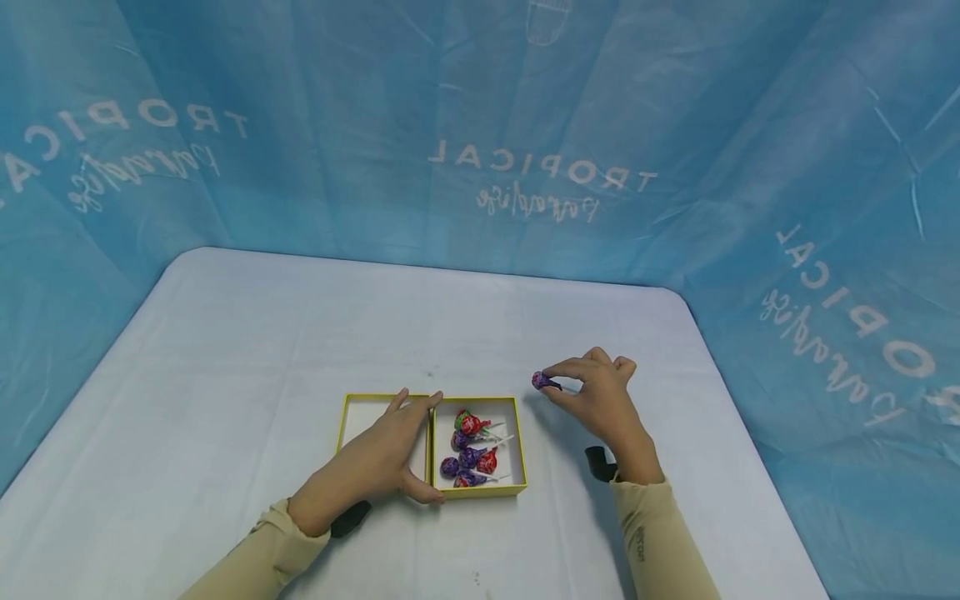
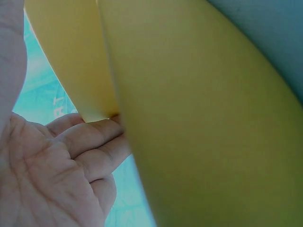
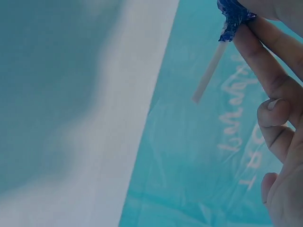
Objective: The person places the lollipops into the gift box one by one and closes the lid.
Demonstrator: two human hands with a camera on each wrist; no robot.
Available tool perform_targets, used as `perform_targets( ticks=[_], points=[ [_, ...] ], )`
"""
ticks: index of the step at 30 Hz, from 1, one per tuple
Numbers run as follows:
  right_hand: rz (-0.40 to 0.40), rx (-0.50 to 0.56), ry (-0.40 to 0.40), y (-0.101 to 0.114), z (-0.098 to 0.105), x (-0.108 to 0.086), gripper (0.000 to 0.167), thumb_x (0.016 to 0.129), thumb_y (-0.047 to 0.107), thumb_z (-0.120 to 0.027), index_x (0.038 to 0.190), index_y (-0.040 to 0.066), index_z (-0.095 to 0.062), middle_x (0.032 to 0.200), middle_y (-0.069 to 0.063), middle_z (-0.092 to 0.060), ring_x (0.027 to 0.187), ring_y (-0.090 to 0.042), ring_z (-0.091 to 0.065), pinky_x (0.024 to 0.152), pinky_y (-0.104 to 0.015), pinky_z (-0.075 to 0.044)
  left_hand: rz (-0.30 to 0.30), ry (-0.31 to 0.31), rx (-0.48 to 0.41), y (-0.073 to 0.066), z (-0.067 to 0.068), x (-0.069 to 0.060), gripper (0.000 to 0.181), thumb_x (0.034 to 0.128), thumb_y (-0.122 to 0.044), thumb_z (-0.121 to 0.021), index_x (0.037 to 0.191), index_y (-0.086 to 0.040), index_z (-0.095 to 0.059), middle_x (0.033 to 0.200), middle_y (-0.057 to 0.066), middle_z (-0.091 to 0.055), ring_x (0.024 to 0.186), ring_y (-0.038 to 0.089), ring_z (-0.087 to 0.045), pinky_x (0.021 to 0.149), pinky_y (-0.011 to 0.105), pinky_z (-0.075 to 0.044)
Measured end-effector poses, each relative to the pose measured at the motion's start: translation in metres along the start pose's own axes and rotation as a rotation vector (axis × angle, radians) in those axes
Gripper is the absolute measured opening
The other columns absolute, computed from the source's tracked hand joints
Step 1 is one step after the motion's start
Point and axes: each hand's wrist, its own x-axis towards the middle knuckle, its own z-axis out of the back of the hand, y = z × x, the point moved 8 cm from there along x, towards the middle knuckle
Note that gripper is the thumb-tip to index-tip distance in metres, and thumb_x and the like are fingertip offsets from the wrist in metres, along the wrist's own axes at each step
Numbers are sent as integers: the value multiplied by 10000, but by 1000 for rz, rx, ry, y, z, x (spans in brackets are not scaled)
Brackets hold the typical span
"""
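Observation:
A yellow-edged box (image 1: 480,492) with a white inside lies opened flat in two halves on the table. Several lollipops (image 1: 472,456) in purple, red and green wrappers lie in its right half. My left hand (image 1: 375,454) spans the left half and grips the box near the middle join, thumb at the near wall and fingers at the far edge. In the left wrist view, the fingertips touch the yellow wall (image 2: 199,113). Right of the box, my right hand (image 1: 603,400) pinches a purple-wrapped lollipop (image 1: 542,381) above the table; its white stick (image 3: 210,71) shows in the right wrist view.
A white cloth covers the table (image 1: 300,325). Blue curtains (image 1: 480,100) with mirrored lettering hang behind the table and at both sides. A dark wrist camera (image 1: 600,463) sits under the right wrist, another (image 1: 350,520) under the left.

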Motion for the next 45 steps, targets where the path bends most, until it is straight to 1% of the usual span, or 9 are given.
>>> perform_targets(
  ticks=[4, 9, 17, 20, 27, 34, 38, 41, 45],
  points=[
    [65, -3, -23, 17, 1, 0, 209, 781, 290, -881, 980, 264, -821, 914, 108, -767, 801, -96, -405, 801, -547, -173, 3, 1, -4, -1, 1, 0, 1296, 556, -423, -983, 1528, 70, -280, 1490, 261, -472, 1385, 367, -478, 1285, 520, -111],
    [137, -3, -34, 33, 0, 0, 222, 775, 293, -886, 986, 270, -821, 933, 111, -770, 802, -84, -403, 771, -526, -170, -5, -3, 5, -2, 1, 0, 1288, 557, -417, -984, 1520, 78, -287, 1474, 263, -487, 1367, 367, -499, 1283, 524, -128],
    [185, 15, -29, 49, -4, -1, 234, 778, 283, -884, 1001, 281, -817, 948, 119, -769, 809, -77, -405, 779, -527, -172, -11, -2, 8, -2, 1, 1, 1284, 563, -425, -980, 1518, 80, -286, 1469, 260, -491, 1363, 367, -501, 1281, 531, -129],
    [219, 32, -21, 59, -6, -3, 238, 772, 282, -888, 998, 273, -816, 954, 121, -767, 810, -71, -407, 775, -522, -175, -15, 0, 10, -3, 1, 1, 1288, 564, -435, -978, 1517, 85, -285, 1471, 258, -489, 1368, 365, -497, 1280, 538, -129],
    [304, 103, 8, 83, -15, -5, 213, 775, 251, -886, 977, 251, -818, 979, 141, -762, 800, -61, -395, 762, -498, -140, -23, -11, 8, -4, 3, 0, 1285, 559, -427, -981, 1512, 93, -294, 1447, 257, -516, 1349, 374, -514, 1273, 554, -139],
    [366, 117, 11, 99, -21, -9, 219, 766, 272, -892, 972, 254, -821, 974, 150, -760, 786, -49, -391, 752, -468, -133, -33, -15, 22, -4, 2, 0, 1268, 567, -447, -973, 1504, 85, -305, 1439, 260, -521, 1324, 393, -534, 1272, 555, -147],
    [394, 129, 10, 106, -26, -11, 214, 763, 289, -894, 962, 254, -822, 964, 154, -760, 780, -47, -388, 752, -459, -136, -40, -17, 20, -3, 1, 0, 1272, 567, -457, -970, 1506, 85, -305, 1445, 255, -518, 1325, 384, -535, 1271, 557, -149],
    [400, 142, 17, 111, -28, -11, 207, 761, 291, -896, 951, 260, -822, 957, 159, -760, 780, -42, -386, 753, -451, -139, -38, -16, 17, -2, 1, 1, 1277, 562, -455, -972, 1506, 85, -304, 1444, 256, -519, 1327, 382, -533, 1270, 557, -149],
    [400, 128, 28, 114, -31, -12, 212, 752, 308, -900, 947, 277, -821, 941, 168, -758, 776, -39, -386, 748, -448, -146, -38, -19, 13, -2, 1, 1, 1273, 556, -445, -976, 1502, 86, -309, 1438, 254, -526, 1323, 378, -537, 1270, 559, -151]
  ],
)
